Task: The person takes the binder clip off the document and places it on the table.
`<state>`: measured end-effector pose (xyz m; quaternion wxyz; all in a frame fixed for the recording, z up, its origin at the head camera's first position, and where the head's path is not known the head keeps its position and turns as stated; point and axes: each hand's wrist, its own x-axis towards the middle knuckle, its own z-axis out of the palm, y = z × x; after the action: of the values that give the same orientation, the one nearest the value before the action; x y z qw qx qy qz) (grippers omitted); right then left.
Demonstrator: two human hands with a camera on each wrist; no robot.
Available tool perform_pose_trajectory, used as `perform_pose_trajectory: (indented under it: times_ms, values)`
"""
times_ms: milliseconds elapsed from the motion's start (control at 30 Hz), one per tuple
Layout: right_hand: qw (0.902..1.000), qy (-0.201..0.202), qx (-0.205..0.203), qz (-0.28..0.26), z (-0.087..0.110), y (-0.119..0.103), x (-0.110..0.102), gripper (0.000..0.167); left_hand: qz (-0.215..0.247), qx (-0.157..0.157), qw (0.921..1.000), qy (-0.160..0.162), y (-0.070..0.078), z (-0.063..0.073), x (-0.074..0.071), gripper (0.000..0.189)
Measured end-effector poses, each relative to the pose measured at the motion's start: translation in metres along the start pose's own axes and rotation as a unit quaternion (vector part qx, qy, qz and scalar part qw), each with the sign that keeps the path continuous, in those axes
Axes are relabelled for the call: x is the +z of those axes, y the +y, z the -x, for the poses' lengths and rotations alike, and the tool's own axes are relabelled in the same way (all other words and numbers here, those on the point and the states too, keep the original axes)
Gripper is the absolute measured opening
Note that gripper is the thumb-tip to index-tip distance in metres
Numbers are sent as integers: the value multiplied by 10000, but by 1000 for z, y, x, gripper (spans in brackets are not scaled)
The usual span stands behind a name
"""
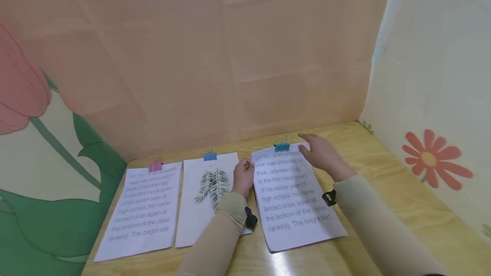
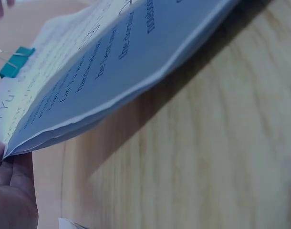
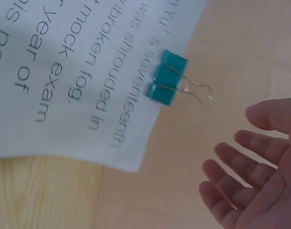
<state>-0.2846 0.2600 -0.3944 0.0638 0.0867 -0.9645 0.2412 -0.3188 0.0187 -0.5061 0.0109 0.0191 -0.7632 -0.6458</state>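
Observation:
A stack of printed sheets [image 1: 291, 199] with a teal binder clip [image 1: 282, 147] on its top edge is at the right of the row. My left hand [image 1: 243, 178] pinches the stack's upper left corner between thumb and fingers. In the left wrist view the stack's left edge is lifted off the wood, with print showing on its underside. My right hand [image 1: 322, 154] is by the upper right corner, fingers spread and holding nothing. The right wrist view shows a gap between those fingers and the teal clip [image 3: 168, 78].
Left of the stack lies a sheet with a green leaf picture [image 1: 212, 186] under a blue clip [image 1: 210, 156]. Farther left is another printed stack [image 1: 140, 212] with a pink clip [image 1: 155, 166]. A wall [image 1: 230, 54] stands behind the wooden table [image 1: 345, 139].

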Motion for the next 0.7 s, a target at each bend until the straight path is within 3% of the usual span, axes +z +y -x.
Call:
perform_pose_trajectory:
  times_ms: [267, 533, 700]
  values:
    - [9962, -243, -43, -840, -31, -1, 21, 61, 245, 129, 9996, -90, -1, 2, 3, 12]
    - [9935, -592, -477, -853, -37, -5, 17, 70, 273, 145, 9994, -179, 2, 4, 5, 12]
    - [9875, -977, -475, -1140, -40, -8, 13, 68, 367, 220, 9988, -242, 2, 5, 7, 12]
